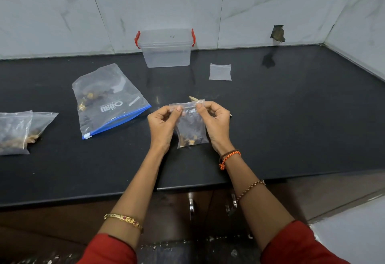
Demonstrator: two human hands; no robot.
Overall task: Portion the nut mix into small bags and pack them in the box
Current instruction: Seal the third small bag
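A small clear bag [190, 128] with nuts at its bottom hangs upright over the black counter [291, 117]. My left hand [163, 124] pinches its top strip at the left and my right hand [215, 120] pinches it at the right. The large zip bag of nut mix [108, 101] with a blue slider lies flat at the left. A clear plastic box [166, 48] with red clips stands open at the back wall. One empty small bag [220, 72] lies to the right of the box. Two filled small bags [18, 132] rest at the far left.
A wooden spoon [192, 98] pokes out behind my hands. The marble-tiled wall has a dark hole [277, 33] at the back right. The counter's front edge runs under my forearms, with cabinet handles [191, 206] below it.
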